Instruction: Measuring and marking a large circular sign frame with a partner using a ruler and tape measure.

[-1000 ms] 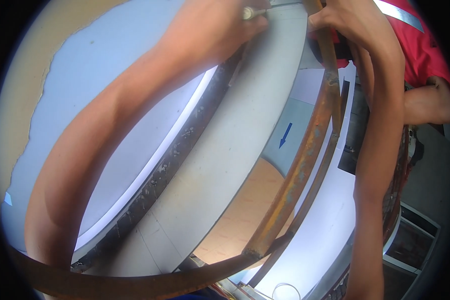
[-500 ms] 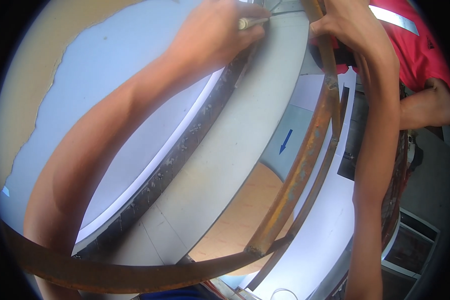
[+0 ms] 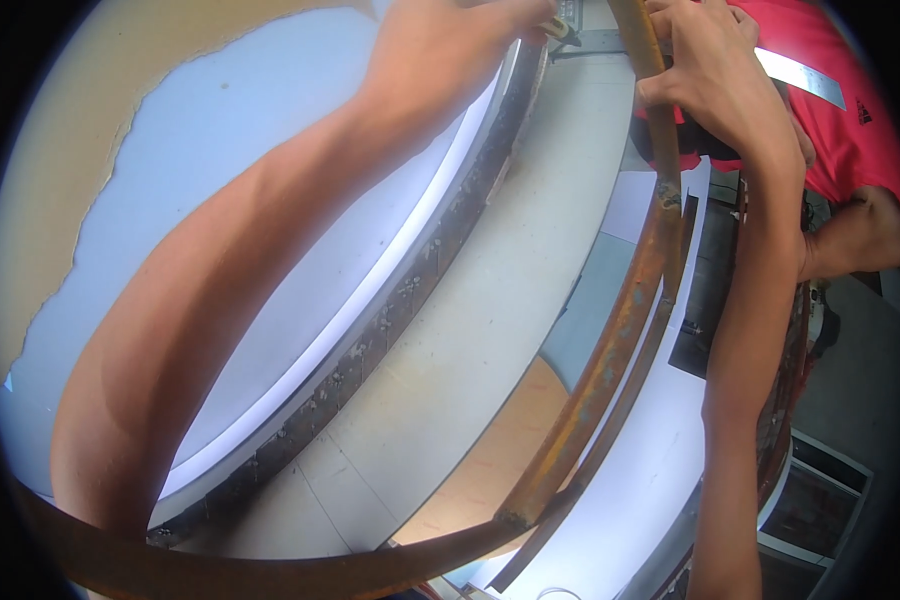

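The pale marker pen (image 3: 562, 33) sits toward 1 o'clock, by the far end of the long grey panel (image 3: 450, 325). Its dark tip now shows beyond the fingers, pointing to 4 o'clock; a second ago mainly its pale body was visible. That suggests the pen is being positioned with its tip exposed, though contact with the panel cannot be told.

At 12 o'clock, the left hand (image 3: 435, 55) pinches the pen. Between 1 and 2 o'clock, the right hand (image 3: 715, 85) sets its thumb against a rusty metal bar (image 3: 663, 145); its fingers run toward the upper edge, so I cannot tell whether they wrap round it.

The panel runs from 1 to 7 o'clock, with thin lines near its lower end. Its edge now hides the blue arrow that showed beside it, meaning panel or viewpoint has shifted; which, I cannot tell. A dark mottled strip (image 3: 345, 372) flanks it, and a co-worker's red shirt (image 3: 875, 150) fills 2 o'clock.
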`<state>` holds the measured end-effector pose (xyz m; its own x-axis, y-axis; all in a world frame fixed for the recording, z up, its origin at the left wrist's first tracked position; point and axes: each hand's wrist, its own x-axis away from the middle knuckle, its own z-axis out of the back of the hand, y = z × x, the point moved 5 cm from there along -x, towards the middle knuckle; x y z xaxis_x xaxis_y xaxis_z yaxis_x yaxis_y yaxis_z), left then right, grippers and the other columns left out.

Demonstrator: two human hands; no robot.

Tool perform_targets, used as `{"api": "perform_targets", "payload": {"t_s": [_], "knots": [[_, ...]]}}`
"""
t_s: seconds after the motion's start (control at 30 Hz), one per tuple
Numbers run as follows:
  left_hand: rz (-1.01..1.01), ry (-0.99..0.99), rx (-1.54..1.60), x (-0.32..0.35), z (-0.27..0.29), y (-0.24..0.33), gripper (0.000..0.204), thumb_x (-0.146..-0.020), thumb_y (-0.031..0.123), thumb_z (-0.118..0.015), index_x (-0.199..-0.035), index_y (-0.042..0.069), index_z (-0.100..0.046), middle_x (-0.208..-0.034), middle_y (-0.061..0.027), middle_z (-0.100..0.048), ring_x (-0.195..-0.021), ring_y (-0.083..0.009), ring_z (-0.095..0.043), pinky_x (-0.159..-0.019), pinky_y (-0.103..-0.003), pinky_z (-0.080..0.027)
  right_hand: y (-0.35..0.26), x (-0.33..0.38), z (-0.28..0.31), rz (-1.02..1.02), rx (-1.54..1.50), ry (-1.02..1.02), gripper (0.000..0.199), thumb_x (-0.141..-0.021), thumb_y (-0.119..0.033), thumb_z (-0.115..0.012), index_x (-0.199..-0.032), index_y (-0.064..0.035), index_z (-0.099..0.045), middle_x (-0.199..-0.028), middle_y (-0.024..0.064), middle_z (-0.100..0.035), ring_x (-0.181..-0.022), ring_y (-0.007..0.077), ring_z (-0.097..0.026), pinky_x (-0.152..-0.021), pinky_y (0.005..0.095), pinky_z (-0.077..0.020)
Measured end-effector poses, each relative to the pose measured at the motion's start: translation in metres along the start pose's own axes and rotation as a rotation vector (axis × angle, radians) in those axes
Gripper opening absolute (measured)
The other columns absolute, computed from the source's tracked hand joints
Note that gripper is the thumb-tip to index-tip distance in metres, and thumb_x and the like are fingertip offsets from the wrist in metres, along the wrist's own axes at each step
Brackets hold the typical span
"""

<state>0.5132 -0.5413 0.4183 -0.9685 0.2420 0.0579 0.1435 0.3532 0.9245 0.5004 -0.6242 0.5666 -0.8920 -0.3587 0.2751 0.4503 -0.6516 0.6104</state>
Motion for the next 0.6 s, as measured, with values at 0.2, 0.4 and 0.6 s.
{"api": "perform_targets", "payload": {"t_s": [0.2, 0.4, 0.6], "knots": [[0.14, -0.008, 0.044, 0.006, -0.014, 0.011, 0.031, -0.09, 0.024, -0.06, -0.09, -0.004, -0.073, -0.069, -0.0101, -0.066, -0.061, -0.0136, -0.056, -0.058, -0.03, -0.043, 0.0, 0.0, -0.004, -0.024, 0.015, -0.021, 0.022, -0.055, -0.02, -0.074, -0.069, -0.005, -0.066, -0.082, 0.011, -0.061, -0.102, 0.0307, -0.047, -0.089, 0.0399, -0.0351], [-0.007, -0.096, 0.147, 0.016, -0.015, 0.005, 0.036, -0.09, 0.029, -0.058, -0.089, -0.004, -0.073, -0.06, -0.0055, -0.059, -0.052, -0.0116, -0.048, -0.049, -0.028, -0.036, 0.003, -0.001, -0.005, 0.023, 0.023, -0.132, 0.026, -0.056, -0.021, -0.075, -0.074, -0.0039, -0.068, -0.085, 0.011, -0.066, -0.098, 0.0318, -0.051, -0.09, 0.0404, -0.0373], [0.19, -0.009, 0.087, 0.014, -0.022, 0.002, 0.036, -0.09, 0.03, -0.058, -0.092, -0.003, -0.073, -0.059, -0.004, -0.057, -0.05, -0.0105, -0.045, -0.047, -0.028, -0.034, 0.006, -0.02, -0.006, -0.438, -0.034, -0.57, 0.037, -0.066, -0.023, -0.079, -0.091, 0.0033, -0.071, -0.069, 0.0125, -0.066, -0.075, 0.0267, -0.068, -0.067, 0.036, -0.0519]]}}
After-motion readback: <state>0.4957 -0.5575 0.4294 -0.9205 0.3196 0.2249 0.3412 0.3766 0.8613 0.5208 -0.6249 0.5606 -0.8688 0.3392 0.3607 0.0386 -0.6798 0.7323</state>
